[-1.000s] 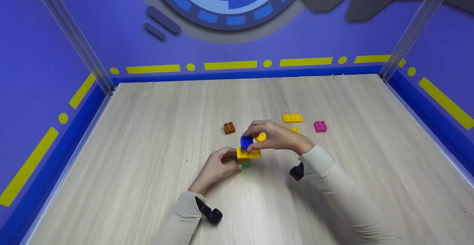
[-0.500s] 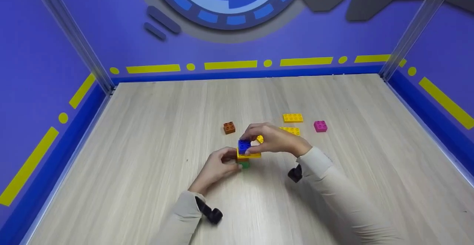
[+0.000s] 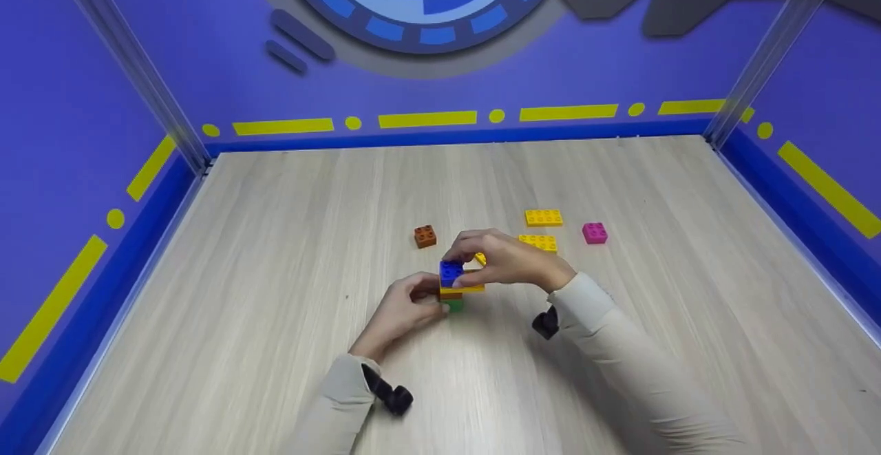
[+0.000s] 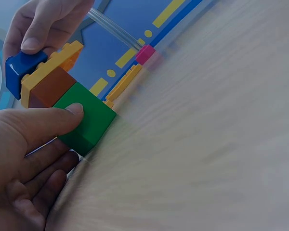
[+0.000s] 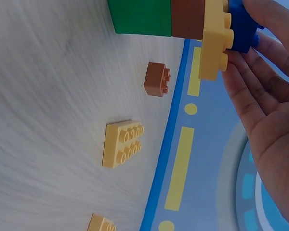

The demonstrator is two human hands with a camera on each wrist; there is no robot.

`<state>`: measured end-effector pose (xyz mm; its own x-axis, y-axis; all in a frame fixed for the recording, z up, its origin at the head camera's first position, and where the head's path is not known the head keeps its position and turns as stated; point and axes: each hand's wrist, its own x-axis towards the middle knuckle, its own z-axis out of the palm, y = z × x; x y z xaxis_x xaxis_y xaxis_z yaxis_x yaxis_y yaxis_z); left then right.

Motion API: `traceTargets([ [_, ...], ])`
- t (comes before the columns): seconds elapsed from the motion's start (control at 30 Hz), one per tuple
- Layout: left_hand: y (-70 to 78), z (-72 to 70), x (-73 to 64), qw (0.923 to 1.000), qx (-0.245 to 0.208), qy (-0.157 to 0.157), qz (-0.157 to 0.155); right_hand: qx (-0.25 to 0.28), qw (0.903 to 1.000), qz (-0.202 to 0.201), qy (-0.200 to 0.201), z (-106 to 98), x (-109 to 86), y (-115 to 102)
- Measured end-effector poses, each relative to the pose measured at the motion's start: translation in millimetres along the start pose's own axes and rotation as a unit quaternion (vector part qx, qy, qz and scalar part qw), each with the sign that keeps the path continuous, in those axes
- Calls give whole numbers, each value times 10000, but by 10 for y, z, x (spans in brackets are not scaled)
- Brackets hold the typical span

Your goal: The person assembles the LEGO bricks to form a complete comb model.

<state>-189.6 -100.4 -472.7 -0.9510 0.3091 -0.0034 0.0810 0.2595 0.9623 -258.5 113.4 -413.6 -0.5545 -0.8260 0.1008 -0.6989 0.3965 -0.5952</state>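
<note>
A small stack of toy building bricks stands on the table between my hands. At its base is a green brick, with a brown brick above it and a long yellow brick across the top, jutting out to the right. My left hand grips the green brick, its thumb pressed on the near side. With thumb and fingers, my right hand pinches a blue brick at the left end of the yellow brick. In the right wrist view the blue brick sits close against the yellow studs.
Behind the stack lies another brown brick. Two yellow bricks, one farther back and one nearer, lie to the right, and a pink brick beyond them. More yellow shows behind my right hand. Blue panels wall the table.
My right hand has moved the blue brick slightly left and down, to the left end of the yellow brick. My left hand has stayed on the stack's base.
</note>
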Motion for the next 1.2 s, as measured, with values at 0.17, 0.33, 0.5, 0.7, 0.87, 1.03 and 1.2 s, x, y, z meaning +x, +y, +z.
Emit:
traceTargets([
  [0.17, 20, -3, -15, 10000, 7, -6, 48, 9, 10000, 17, -25, 6, 8, -5],
  [0.33, 7, 3, -7, 10000, 95, 10, -1, -69, 10000, 0, -31, 9, 15, -14],
  [0.5, -169, 20, 70, 9998, 142, 63, 147, -163, 9998, -90, -23, 8, 20, -31],
  [0.7, -341, 19, 140, 9996, 201, 81, 204, -294, 9995, -39, -59, 9, 28, -64],
  [0.87, -348, 11, 143, 9997, 232, 34, 96, -313, 9995, -12, -94, 21, 32, -71],
  [1.03, -348, 12, 140, 9996, 250, 31, 114, -297, 9995, -13, -95, 29, 30, -67],
  [1.2, -345, 13, 147, 9996, 238, 44, 146, -207, 9998, 28, -66, 30, 31, -65],
])
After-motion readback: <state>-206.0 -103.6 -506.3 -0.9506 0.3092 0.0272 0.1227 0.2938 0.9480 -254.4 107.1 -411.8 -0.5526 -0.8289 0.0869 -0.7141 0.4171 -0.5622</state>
